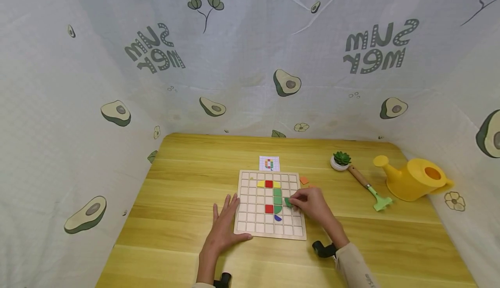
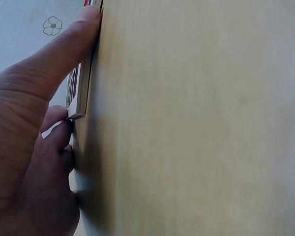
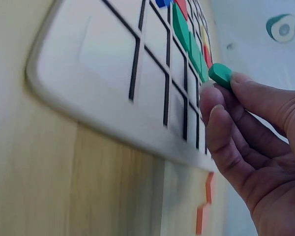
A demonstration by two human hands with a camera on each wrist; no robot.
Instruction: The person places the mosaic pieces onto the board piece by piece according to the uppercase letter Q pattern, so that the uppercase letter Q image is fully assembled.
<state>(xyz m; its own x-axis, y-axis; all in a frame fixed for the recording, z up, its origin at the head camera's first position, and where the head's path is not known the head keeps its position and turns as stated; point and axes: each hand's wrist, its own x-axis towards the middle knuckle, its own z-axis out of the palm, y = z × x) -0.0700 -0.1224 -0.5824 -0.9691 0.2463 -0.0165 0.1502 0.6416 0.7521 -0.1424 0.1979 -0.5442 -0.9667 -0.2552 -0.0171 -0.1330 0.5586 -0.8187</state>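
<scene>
A wooden grid board (image 1: 245, 225) lies flat on the table. On its squares are two red tiles (image 1: 269, 184), two yellow tiles (image 1: 261, 184), a column of green tiles (image 1: 277, 200) and a rounded blue tile (image 1: 277, 218). My right hand (image 1: 315, 207) pinches a rounded green tile (image 3: 219, 74) between thumb and fingers above the board's right part. Spread along the board's lower left corner, my left hand (image 1: 223, 230) has its fingers at the left edge and its thumb (image 2: 71, 42) against the front edge.
A small pattern card (image 1: 269, 163) lies behind the board. Orange tiles (image 1: 304, 180) lie to its right, partly behind my right hand. Farther right are a potted succulent (image 1: 340, 161), a small green garden rake (image 1: 380, 201) with a wooden handle and a yellow watering can (image 1: 410, 181).
</scene>
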